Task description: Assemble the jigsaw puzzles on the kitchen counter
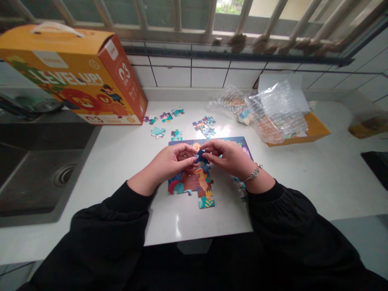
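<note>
A dark blue puzzle piece (200, 156) is pinched in the right hand (228, 157) over a partly assembled puzzle (190, 182); the left hand (173, 161) curls beside the piece, its grip unclear. Beyond, loose pieces (158, 132) dot the bench (121, 165).

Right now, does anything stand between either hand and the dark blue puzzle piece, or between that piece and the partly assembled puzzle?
Nothing visible does. The right hand holds the dark blue piece, the left hand at its edge, over the partly assembled puzzle. The hands hide some of it.
</note>
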`<state>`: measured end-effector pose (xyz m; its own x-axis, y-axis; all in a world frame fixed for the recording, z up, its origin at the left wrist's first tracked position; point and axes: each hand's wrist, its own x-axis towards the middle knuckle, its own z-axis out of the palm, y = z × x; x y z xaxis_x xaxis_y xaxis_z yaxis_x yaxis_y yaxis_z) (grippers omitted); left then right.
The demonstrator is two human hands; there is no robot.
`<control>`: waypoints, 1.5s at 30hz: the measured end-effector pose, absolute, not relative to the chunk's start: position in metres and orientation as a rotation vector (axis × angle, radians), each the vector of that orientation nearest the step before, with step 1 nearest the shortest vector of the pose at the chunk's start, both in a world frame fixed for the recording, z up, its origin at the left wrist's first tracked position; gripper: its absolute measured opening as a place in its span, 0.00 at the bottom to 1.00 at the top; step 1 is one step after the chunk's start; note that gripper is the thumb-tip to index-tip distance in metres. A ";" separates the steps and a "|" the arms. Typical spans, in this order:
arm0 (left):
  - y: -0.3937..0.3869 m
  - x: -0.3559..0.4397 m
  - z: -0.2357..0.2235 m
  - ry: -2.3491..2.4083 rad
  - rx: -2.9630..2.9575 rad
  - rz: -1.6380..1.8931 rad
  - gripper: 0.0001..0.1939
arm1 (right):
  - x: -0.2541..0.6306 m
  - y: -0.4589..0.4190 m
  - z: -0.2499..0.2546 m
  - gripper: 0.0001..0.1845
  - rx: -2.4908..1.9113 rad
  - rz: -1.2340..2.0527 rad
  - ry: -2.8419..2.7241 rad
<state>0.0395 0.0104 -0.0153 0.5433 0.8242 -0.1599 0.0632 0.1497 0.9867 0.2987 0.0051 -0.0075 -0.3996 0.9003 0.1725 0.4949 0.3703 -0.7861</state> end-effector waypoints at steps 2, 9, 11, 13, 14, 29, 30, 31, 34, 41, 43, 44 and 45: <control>0.011 0.037 -0.014 0.920 1.472 0.669 0.23 | 0.304 0.007 -0.006 0.11 -1.243 0.925 -2.057; 0.015 0.025 -0.005 1.151 2.144 0.608 0.10 | 0.329 0.008 0.001 0.09 -1.354 1.256 -2.275; 0.015 0.024 -0.004 1.127 2.188 0.568 0.09 | 0.330 0.007 0.003 0.09 -1.374 1.278 -2.292; 0.015 0.025 -0.004 1.101 2.205 0.533 0.09 | 0.330 0.007 0.006 0.08 -1.392 1.284 -2.307; 0.015 0.025 -0.004 1.090 2.207 0.518 0.09 | 0.330 0.006 0.007 0.08 -1.401 1.277 -2.318; 0.017 0.024 -0.004 1.100 2.208 0.424 0.11 | 0.330 0.005 0.013 0.15 -1.725 1.390 -2.148; 0.017 0.024 -0.003 1.100 2.206 0.424 0.11 | 0.330 0.005 0.015 0.16 -1.748 1.376 -2.165; 0.017 0.024 -0.003 1.100 2.204 0.420 0.10 | 0.331 0.005 0.016 0.16 -1.770 1.362 -2.187; 0.016 0.025 -0.002 1.104 2.206 0.408 0.10 | 0.332 0.005 0.021 0.18 -1.780 1.355 -2.278; 0.017 0.025 -0.002 1.080 2.214 0.404 0.09 | 0.338 0.004 0.023 0.22 -1.622 1.584 -2.181; 0.017 0.025 -0.003 1.072 2.220 0.396 0.09 | 0.340 0.004 0.019 0.24 -1.585 1.642 -2.141; 0.017 0.025 -0.004 1.066 2.226 0.395 0.09 | 0.340 0.004 0.018 0.25 -1.577 1.661 -2.130; 0.016 0.025 -0.004 1.060 2.231 0.396 0.09 | 0.340 0.004 0.016 0.26 -1.578 1.673 -2.126</control>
